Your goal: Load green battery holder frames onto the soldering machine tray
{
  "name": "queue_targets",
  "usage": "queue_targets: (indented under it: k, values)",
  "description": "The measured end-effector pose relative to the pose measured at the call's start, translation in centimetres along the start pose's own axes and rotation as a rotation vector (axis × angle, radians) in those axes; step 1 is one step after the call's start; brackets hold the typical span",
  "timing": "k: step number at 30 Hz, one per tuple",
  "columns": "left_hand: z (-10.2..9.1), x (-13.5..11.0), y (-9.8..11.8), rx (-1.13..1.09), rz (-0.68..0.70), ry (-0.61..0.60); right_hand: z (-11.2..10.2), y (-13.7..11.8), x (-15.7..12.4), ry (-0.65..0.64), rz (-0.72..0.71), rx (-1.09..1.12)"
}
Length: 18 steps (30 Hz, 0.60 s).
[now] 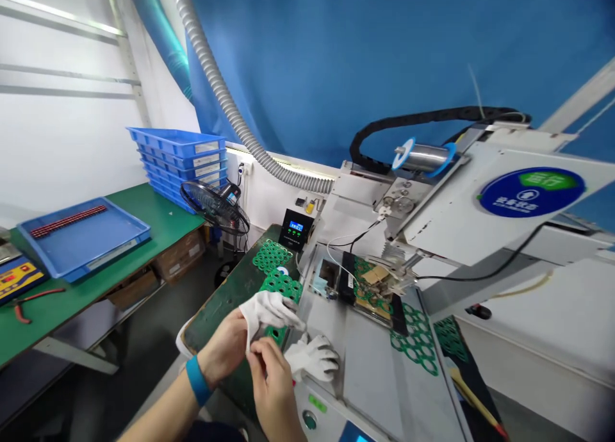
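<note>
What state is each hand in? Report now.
Left hand: closed on a white glove.
Right hand: fingers pinched on the same glove's edge.

White cotton glove (267, 311) pinched between left hand (221, 351), right hand (271, 379)

A lone tray (84, 237) is laid on the workbench (163, 218) at left, before a stack of trays (182, 144), pliers (29, 304) beside it; a glove (269, 311) is held between the left hand (223, 347) and right hand (273, 381), a second glove (312, 357) rested on the machine bed (375, 371) to their right
</note>
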<state>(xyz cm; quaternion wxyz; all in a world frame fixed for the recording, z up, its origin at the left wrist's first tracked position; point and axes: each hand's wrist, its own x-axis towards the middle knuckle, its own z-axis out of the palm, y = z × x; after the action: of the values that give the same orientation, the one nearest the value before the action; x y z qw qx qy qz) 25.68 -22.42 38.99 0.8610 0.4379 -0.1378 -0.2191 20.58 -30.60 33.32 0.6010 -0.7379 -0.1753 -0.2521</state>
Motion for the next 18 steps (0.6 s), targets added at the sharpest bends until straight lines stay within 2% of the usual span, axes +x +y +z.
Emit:
queue_targets:
  k: [3, 5, 9, 11, 12, 14, 16, 18]
  values:
    - [0.3, -0.5, 1.1, 0.093, 0.016, 0.212, 0.0, -1.3, -0.5, -0.116, 0.015, 0.145]
    - [0.3, -0.7, 1.2, 0.253, 0.094, 0.251, -0.1, -2.1, -0.8, -0.154, 0.034, 0.169]
    - [-1.4, 0.2, 0.4, 0.676, 0.277, 0.073, 0.1, -2.6, -1.5, -0.239, 0.140, 0.198]
    - [-2.6, 0.9, -0.2, 0.859, 0.292, -0.065, 0.5, -2.4, -2.1, -0.232, 0.181, 0.205]
    - [-3.2, 1.2, -0.5, 0.881, 0.260, -0.104, 0.8, -2.2, -2.4, -0.212, 0.202, 0.218]
    - [-3.8, 1.7, -1.3, 0.783, 0.122, -0.200, 1.3, -1.9, -2.9, -0.197, 0.271, 0.279]
    - [-4.0, 2.0, -2.1, 0.450, -0.046, -0.251, 1.7, -1.7, -3.3, -0.239, 0.335, 0.358]
    - [-3.9, 2.3, -3.0, 0.170, -0.127, -0.218, 1.9, -1.7, -3.6, -0.333, 0.413, 0.454]
